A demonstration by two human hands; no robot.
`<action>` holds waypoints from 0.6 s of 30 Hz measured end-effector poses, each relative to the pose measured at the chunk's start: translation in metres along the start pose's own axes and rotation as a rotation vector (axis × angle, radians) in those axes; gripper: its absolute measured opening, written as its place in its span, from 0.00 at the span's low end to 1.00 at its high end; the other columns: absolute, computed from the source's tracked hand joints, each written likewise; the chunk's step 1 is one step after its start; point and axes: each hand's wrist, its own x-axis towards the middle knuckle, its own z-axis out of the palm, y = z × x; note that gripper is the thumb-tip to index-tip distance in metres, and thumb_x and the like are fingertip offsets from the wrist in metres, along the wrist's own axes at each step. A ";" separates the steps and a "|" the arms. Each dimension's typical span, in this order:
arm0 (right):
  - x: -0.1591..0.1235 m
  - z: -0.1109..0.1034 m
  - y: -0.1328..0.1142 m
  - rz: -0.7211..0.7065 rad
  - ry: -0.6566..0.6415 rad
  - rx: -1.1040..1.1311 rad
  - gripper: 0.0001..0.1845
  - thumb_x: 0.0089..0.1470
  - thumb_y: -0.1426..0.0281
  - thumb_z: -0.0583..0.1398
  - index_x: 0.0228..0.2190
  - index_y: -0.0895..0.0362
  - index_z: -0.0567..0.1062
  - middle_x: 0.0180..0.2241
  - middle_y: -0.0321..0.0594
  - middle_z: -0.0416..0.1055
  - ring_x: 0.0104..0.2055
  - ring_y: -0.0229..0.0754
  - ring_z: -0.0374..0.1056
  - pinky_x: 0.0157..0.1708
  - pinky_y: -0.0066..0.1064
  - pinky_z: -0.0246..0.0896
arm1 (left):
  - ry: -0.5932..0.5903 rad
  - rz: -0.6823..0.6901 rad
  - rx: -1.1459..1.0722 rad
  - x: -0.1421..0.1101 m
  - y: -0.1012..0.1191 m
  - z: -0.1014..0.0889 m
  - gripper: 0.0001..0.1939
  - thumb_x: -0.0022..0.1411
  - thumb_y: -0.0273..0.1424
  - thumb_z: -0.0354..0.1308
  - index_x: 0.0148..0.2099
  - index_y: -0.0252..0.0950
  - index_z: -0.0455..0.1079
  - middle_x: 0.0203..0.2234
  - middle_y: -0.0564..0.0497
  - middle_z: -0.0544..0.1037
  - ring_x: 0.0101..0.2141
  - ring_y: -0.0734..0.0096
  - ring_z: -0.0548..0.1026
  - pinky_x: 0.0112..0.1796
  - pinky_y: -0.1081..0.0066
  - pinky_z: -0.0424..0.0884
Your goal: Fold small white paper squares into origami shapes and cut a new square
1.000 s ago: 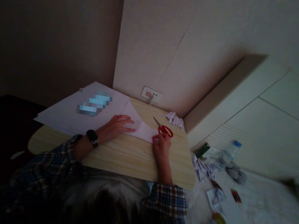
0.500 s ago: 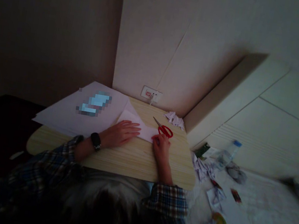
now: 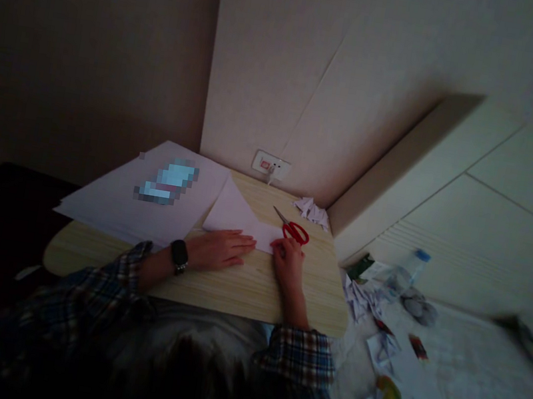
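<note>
A folded sheet of white paper (image 3: 234, 212) lies on the pale wooden table (image 3: 231, 292), narrowing into a strip toward the right. My left hand (image 3: 221, 249) rests flat on the paper's near edge, fingers stretched out to the right. At the strip's right end, my right hand (image 3: 288, 263) is closed, thumb and fingertips pinching the paper. Just beyond that hand lie scissors (image 3: 296, 232) with red handles, blades pointing away to the left. Larger white sheets (image 3: 109, 201) cover the table's left side, with a blurred-out phone-like object (image 3: 168, 182) on top.
Small folded paper pieces (image 3: 312, 212) sit at the table's far right corner. A wall socket (image 3: 272, 165) with a plug is behind the table. To the right, a bed (image 3: 485, 382) holds a plastic bottle (image 3: 409, 273), more folded papers (image 3: 362, 299) and a yellow-green object (image 3: 389, 394).
My left hand has slid a little nearer to me and to the right along the paper, uncovering more of it. My right hand stays in place at the strip's end.
</note>
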 end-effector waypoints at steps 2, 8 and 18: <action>-0.001 -0.001 -0.002 0.008 -0.007 -0.008 0.15 0.63 0.64 0.60 0.49 0.57 0.73 0.51 0.45 0.72 0.50 0.47 0.71 0.49 0.47 0.69 | -0.001 -0.016 -0.018 -0.001 -0.001 0.000 0.21 0.73 0.34 0.47 0.63 0.32 0.65 0.61 0.41 0.71 0.61 0.63 0.68 0.64 0.60 0.57; -0.002 -0.004 -0.005 0.033 -0.018 -0.006 0.15 0.62 0.64 0.61 0.49 0.57 0.73 0.51 0.45 0.72 0.51 0.48 0.71 0.50 0.47 0.69 | -0.011 -0.080 -0.110 -0.008 -0.006 -0.006 0.20 0.73 0.33 0.46 0.61 0.32 0.68 0.61 0.41 0.71 0.61 0.64 0.68 0.64 0.60 0.57; 0.001 -0.007 -0.008 0.070 -0.054 -0.026 0.15 0.63 0.65 0.60 0.49 0.57 0.73 0.52 0.45 0.72 0.51 0.48 0.71 0.50 0.48 0.69 | 0.023 -0.287 -0.316 -0.019 -0.025 -0.015 0.23 0.73 0.36 0.43 0.59 0.33 0.71 0.59 0.43 0.73 0.60 0.66 0.70 0.63 0.61 0.60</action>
